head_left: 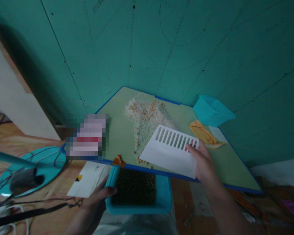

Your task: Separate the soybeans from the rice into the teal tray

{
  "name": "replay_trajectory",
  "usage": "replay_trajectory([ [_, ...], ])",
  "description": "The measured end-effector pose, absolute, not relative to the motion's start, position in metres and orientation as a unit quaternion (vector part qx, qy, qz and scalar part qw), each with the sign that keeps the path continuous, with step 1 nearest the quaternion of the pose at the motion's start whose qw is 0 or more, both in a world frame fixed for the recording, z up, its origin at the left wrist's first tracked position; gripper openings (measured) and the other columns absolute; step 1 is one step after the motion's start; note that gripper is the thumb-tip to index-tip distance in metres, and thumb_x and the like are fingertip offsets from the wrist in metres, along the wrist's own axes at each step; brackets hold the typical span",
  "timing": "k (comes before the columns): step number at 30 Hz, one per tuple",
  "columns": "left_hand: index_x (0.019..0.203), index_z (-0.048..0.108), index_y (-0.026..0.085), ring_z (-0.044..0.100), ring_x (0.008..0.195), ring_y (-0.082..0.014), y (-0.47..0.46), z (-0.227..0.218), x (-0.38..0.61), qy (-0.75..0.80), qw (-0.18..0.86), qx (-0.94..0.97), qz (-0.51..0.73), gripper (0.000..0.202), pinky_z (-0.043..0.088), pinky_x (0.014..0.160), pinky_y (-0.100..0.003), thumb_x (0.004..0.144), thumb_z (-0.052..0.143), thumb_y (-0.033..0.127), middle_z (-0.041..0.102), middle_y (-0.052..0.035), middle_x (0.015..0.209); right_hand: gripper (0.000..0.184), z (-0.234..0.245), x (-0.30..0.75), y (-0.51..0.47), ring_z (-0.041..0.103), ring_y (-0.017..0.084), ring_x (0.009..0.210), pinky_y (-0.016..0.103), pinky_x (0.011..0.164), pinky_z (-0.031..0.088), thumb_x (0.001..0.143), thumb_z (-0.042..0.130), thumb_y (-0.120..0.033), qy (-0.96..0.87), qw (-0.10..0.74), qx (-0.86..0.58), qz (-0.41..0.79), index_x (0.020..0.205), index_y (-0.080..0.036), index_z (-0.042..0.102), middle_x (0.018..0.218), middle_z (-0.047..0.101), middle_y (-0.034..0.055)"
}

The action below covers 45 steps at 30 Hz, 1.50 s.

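My right hand [204, 161] is closed around one end of a flat white slotted plastic scraper [170, 160], tilted over the board near its front edge. Beside the scraper, a loose heap of whitish grains [147, 112] mixed with orange-yellow kernels spreads across the pale green board [117, 130]. Some kernels [142, 161] lie along the blue front edge. Under that edge, my left hand [104, 194] grips the left wall of a turquoise plastic tub [137, 209], thumb over the rim. Small dark green grains [136, 187] fill much of the tub.
A turquoise pouch [212, 111] and a folded yellow cloth [205, 135] lie at the board's right. A pixelated pack [88, 138] is on its left. Orange tape [119, 161] sticks to the front edge. A teal wall [147, 42] stands behind; a round base [49, 156] and cables lie lower left.
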<state>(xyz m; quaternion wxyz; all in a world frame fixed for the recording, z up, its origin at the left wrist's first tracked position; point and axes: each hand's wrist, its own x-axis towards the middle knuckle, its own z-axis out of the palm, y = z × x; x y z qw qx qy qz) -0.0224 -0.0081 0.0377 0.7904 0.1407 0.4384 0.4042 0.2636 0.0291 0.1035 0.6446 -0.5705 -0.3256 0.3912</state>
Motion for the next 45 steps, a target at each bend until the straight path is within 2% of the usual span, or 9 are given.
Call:
replay_trajectory([
  [7, 0.137, 0.049, 0.029, 0.063, 0.114, -0.0351, -0.008, 0.033, -0.022, 0.434, 0.796, 0.136, 0.4, 0.076, 0.052, 0.093, -0.042, 0.065, 0.071, 0.022, 0.08, -0.0004, 0.108, 0.029, 0.102, 0.263, 0.029, 0.057, 0.014, 0.055, 0.025, 0.054, 0.042, 0.062, 0.078, -0.034, -0.327, 0.64, -0.566, 0.404, 0.072, -0.022, 0.054, 0.063, 0.062, -0.0054],
  [18, 0.138, 0.048, 0.031, 0.064, 0.112, -0.0338, -0.009, 0.032, -0.022, 0.438, 0.787, 0.143, 0.41, 0.074, 0.051, 0.094, -0.042, 0.067, 0.069, 0.021, 0.079, 0.0008, 0.11, 0.038, 0.099, 0.262, 0.029, 0.065, 0.02, 0.062, 0.032, 0.06, 0.049, 0.061, 0.078, -0.034, -0.316, 0.633, -0.562, 0.43, 0.092, -0.025, 0.058, 0.076, 0.07, -0.0023],
  [22, 0.137, 0.049, 0.029, 0.06, 0.118, -0.0331, -0.009, 0.031, -0.023, 0.436, 0.79, 0.145, 0.406, 0.072, 0.047, 0.099, -0.041, 0.068, 0.068, 0.022, 0.08, 0.002, 0.109, 0.035, 0.099, 0.261, 0.028, 0.064, 0.019, 0.062, 0.031, 0.06, 0.048, 0.062, 0.078, -0.033, -0.315, 0.635, -0.563, 0.425, 0.089, -0.025, 0.058, 0.074, 0.069, -0.0024],
  [29, 0.14, 0.044, 0.027, 0.056, 0.123, -0.0318, -0.008, 0.025, -0.026, 0.433, 0.787, 0.161, 0.409, 0.072, 0.048, 0.097, -0.041, 0.072, 0.066, 0.018, 0.08, 0.0012, 0.107, 0.028, 0.098, 0.262, 0.03, 0.058, 0.015, 0.057, 0.027, 0.057, 0.045, 0.064, 0.078, -0.032, -0.329, 0.642, -0.552, 0.418, 0.079, -0.024, 0.056, 0.066, 0.063, -0.0056],
  [33, 0.139, 0.047, 0.025, 0.056, 0.123, -0.0338, -0.007, 0.026, -0.024, 0.448, 0.784, 0.132, 0.408, 0.076, 0.049, 0.096, -0.042, 0.066, 0.07, 0.021, 0.081, -0.0008, 0.106, 0.029, 0.097, 0.264, 0.031, 0.057, 0.014, 0.054, 0.026, 0.055, 0.043, 0.062, 0.079, -0.032, -0.313, 0.65, -0.556, 0.412, 0.073, -0.023, 0.053, 0.064, 0.062, -0.0056],
  [38, 0.133, 0.053, 0.028, 0.059, 0.117, -0.0415, -0.002, 0.009, -0.027, 0.476, 0.771, 0.13, 0.402, 0.084, 0.051, 0.092, -0.049, 0.053, 0.077, 0.025, 0.079, -0.0039, 0.109, 0.036, 0.101, 0.266, 0.029, 0.058, 0.015, 0.054, 0.026, 0.054, 0.045, 0.058, 0.081, -0.033, -0.298, 0.651, -0.57, 0.404, 0.085, -0.024, 0.058, 0.065, 0.063, -0.0056],
  [41, 0.131, 0.055, 0.03, 0.06, 0.114, -0.0445, 0.001, -0.002, -0.028, 0.487, 0.774, 0.131, 0.382, 0.091, 0.053, 0.088, -0.051, 0.044, 0.081, 0.026, 0.08, -0.0039, 0.107, 0.039, 0.105, 0.267, 0.022, 0.059, 0.014, 0.055, 0.027, 0.056, 0.047, 0.055, 0.083, -0.034, -0.284, 0.657, -0.574, 0.399, 0.085, -0.024, 0.059, 0.067, 0.065, -0.0046],
  [43, 0.131, 0.055, 0.031, 0.061, 0.114, -0.0438, 0.001, -0.001, -0.028, 0.483, 0.775, 0.135, 0.385, 0.09, 0.054, 0.088, -0.05, 0.045, 0.081, 0.027, 0.08, -0.003, 0.106, 0.039, 0.106, 0.268, 0.015, 0.06, 0.015, 0.057, 0.028, 0.058, 0.049, 0.056, 0.083, -0.035, -0.282, 0.655, -0.573, 0.404, 0.085, -0.024, 0.059, 0.068, 0.064, -0.0043],
  [45, 0.133, 0.053, 0.031, 0.06, 0.116, -0.0406, -0.002, 0.006, -0.027, 0.469, 0.775, 0.15, 0.397, 0.083, 0.053, 0.089, -0.047, 0.054, 0.078, 0.028, 0.08, -0.002, 0.107, 0.038, 0.105, 0.27, 0.006, 0.06, 0.015, 0.057, 0.029, 0.058, 0.049, 0.058, 0.083, -0.035, -0.288, 0.645, -0.573, 0.416, 0.085, -0.025, 0.059, 0.066, 0.062, -0.0042],
])
